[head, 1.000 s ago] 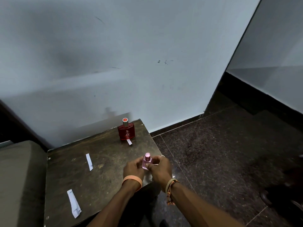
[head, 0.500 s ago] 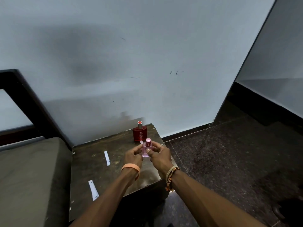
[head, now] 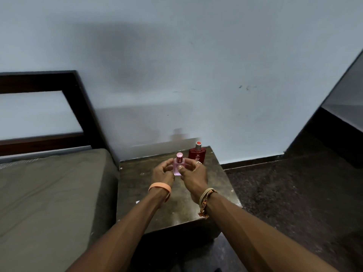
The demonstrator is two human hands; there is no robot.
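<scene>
A small pink perfume bottle (head: 177, 165) with a pink cap stands upright over the back part of a dark wooden side table (head: 176, 211). My left hand (head: 162, 172) curls its fingers round the bottle's left side. My right hand (head: 193, 175) holds the right side, with its thumb across the front. Whether the bottle rests on the table or hangs just above it is not visible. Just behind and to the right, a red perfume bottle (head: 197, 155) with a silver and red cap stands at the table's far right corner.
A bed with an olive mattress (head: 49, 193) and a dark headboard (head: 78, 95) adjoins the table's left side. A pale wall (head: 196, 75) runs right behind the table. Dark stone floor (head: 294, 193) lies to the right. A scrap of white paper (head: 137, 202) shows beside my left forearm.
Both hands have carried the pink bottle from the table's near edge toward the back, close to the red bottle. My view has swung left, and my arms now cover the paper strips.
</scene>
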